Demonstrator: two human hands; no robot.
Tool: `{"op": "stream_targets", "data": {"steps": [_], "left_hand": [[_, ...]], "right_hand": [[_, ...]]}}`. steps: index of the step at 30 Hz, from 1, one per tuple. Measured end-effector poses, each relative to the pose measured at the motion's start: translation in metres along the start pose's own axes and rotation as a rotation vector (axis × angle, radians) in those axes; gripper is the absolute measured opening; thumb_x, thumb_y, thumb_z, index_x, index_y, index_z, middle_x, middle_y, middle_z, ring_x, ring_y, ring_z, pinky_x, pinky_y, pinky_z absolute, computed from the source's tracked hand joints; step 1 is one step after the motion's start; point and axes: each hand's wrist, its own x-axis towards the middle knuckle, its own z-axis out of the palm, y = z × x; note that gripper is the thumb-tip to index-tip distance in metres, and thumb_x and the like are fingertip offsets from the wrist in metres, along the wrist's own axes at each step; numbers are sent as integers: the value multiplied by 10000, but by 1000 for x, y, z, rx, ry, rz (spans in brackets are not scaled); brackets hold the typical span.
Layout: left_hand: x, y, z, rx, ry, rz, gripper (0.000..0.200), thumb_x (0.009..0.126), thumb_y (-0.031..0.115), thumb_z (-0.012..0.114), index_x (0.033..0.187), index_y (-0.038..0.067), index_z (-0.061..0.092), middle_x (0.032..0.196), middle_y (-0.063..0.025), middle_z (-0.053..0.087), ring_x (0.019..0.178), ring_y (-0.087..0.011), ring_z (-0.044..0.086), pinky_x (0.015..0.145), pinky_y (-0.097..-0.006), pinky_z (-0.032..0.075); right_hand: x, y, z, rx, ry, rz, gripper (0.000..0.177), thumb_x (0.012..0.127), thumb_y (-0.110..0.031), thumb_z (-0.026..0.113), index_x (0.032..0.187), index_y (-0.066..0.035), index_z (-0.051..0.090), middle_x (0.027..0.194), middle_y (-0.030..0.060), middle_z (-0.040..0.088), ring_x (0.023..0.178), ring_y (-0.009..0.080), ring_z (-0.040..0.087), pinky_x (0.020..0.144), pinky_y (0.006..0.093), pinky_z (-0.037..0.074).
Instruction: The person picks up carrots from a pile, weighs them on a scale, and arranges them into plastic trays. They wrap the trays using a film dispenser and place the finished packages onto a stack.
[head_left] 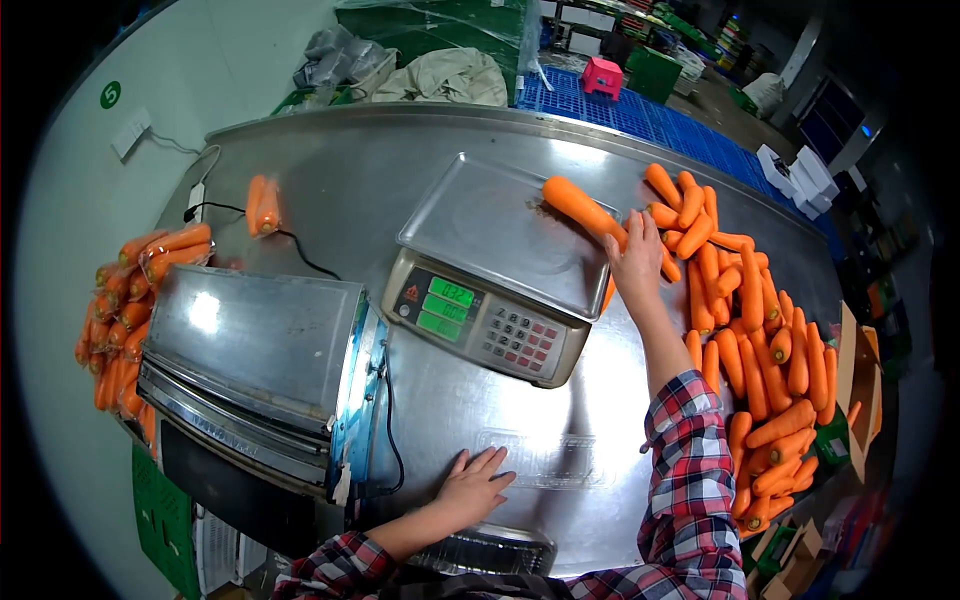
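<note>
A: Pose?
B: Right arm extended; right hand point(633, 258), fingers nearly straight, at the long carrot point(580, 207) over the scale point(490, 225) (grip cannot be told). Left hand point(472, 490) spread, empty.
A: Count?
B: One scale, one small bag point(263, 207) showing two carrots

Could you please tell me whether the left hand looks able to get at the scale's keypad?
Probably yes: the left hand looks empty, fingers spread, and nothing upright stands on the tabletop between it and the keypad.
</note>
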Motion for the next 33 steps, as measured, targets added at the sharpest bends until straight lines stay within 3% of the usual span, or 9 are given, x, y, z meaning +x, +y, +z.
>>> {"op": "stream_targets", "data": {"steps": [4, 7, 12, 14, 16, 20, 22, 24, 33], "left_hand": [[-1, 1, -4, 17, 20, 22, 436, 861, 306, 557, 1275, 176, 514, 1465, -119, 268, 1356, -260, 238, 1067, -522, 200], [-1, -1, -1, 34, 52, 48, 458, 835, 294, 601, 1277, 205, 517, 1453, -135, 286, 1351, -284, 257, 1063, -521, 209], [1, -10, 6, 12, 66, 74, 449, 783, 301, 655, 1216, 222, 568, 1423, -140, 341, 1324, -299, 303, 1049, -515, 240], [0, -13, 9, -34, 108, 69, 411, 754, 285, 678, 1153, 214, 615, 1419, -129, 358, 1311, -287, 326, 1047, -515, 247], [-1, -12, 7, -123, 158, 90, 376, 753, 223, 683, 1119, 153, 630, 1385, -135, 394, 1284, -316, 352, 1046, -482, 266], [-16, -14, 15, -638, 504, -25, 468, 763, 104, 661, 1209, 47, 529, 1364, -174, 389, 1267, -343, 356, 1059, -432, 269], [-22, -13, 10, -881, 735, -127, 570, 759, 98, 665, 1282, 25, 451, 1380, -192, 359, 1286, -340, 332, 1068, -423, 259], [-29, -5, -3, -754, 800, -80, 613, 859, 168, 574, 1378, 3, 292, 1402, -119, 324, 1290, -264, 315, 1084, -387, 222], [2, 8, -1, 151, 379, 67, 860, 579, 170, 818, 1321, 84, 392, 1386, -196, 322, 1278, -402, 296, 1063, -490, 244]], "right_hand": [[1, 29, 21, -94, 32, -70, 654, 801, -342, 649, 1300, -6, 392, 1296, 260, 423, 1184, 407, 434, 970, 464, 371], [11, 7, 0, -128, -361, 15, 629, 774, -376, 662, 1237, -12, 444, 1153, 222, 535, 1048, 393, 526, 869, 476, 429], [2, 2, 26, 194, -333, 220, 391, 754, -403, 651, 760, -13, 645, 798, 217, 634, 779, 369, 614, 720, 432, 487], [-18, -6, 4, 392, -259, 271, 408, 811, -378, 599, 847, 28, 609, 811, 247, 624, 791, 418, 604, 707, 445, 487], [-54, 12, -8, 720, -313, 236, 399, 846, -377, 583, 863, 22, 580, 770, 186, 626, 711, 310, 624, 641, 396, 485], [-151, 30, -92, 1059, -641, 124, 470, 889, -358, 565, 1216, -26, 504, 1135, 127, 543, 1054, 212, 513, 927, 326, 395], [-209, 43, -111, 1049, -761, 82, 480, 883, -382, 575, 1197, -26, 504, 1108, 102, 521, 1050, 206, 500, 922, 332, 392], [-256, 37, -134, 1061, -812, 131, 399, 856, -314, 608, 1121, -26, 529, 1038, 123, 525, 975, 242, 514, 865, 359, 413], [-341, -22, -133, 473, -521, 26, 456, 777, -313, 666, 1098, -18, 534, 1067, 151, 536, 1029, 318, 497, 903, 406, 379]]}}
